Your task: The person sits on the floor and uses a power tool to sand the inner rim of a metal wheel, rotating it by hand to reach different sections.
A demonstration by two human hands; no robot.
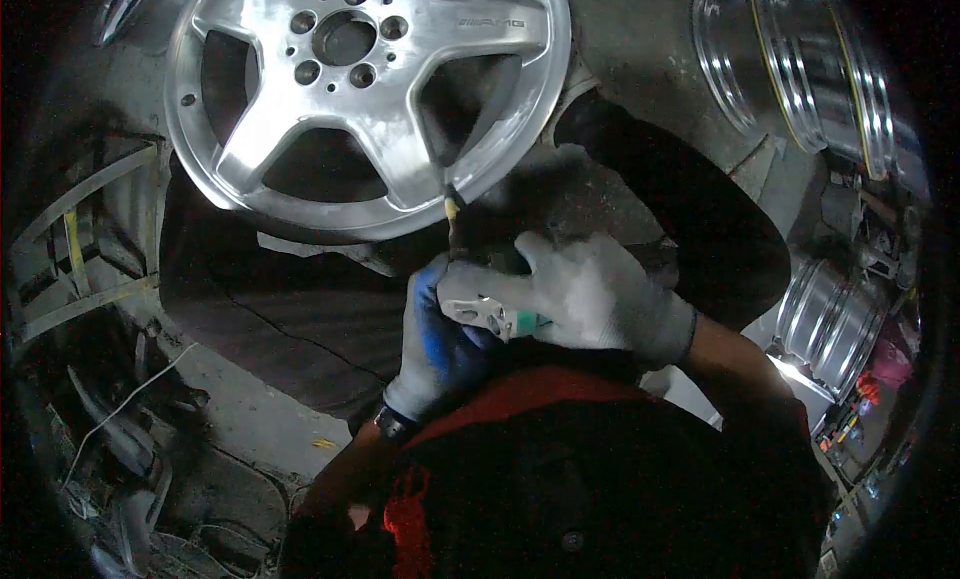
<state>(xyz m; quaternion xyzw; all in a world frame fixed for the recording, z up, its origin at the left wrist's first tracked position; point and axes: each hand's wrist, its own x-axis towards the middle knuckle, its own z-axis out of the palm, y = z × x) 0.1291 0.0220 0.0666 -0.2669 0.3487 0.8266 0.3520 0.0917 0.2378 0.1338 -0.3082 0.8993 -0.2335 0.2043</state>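
A bare metal alloy wheel rim (340, 109) with five spokes and AMG lettering lies in front of me, between my legs. Both my hands wear grey work gloves. Gripped between them is a die grinder (497, 317) with a silver and green body, its thin shaft pointing away from me. The tip of the shaft is right at the rim's near edge, by the end of a spoke. My left hand (430, 329), blue on the palm side, is closed round the front of the grinder. From the other side, my right hand (600, 289) wraps over its body.
Shiny wheel rims (800, 69) stand at the upper right, with another rim (835, 324) below them. A metal frame (90, 194) is on the left. A dark cord (290, 334) crosses my left leg, and a pale cable (120, 409) lies at the lower left.
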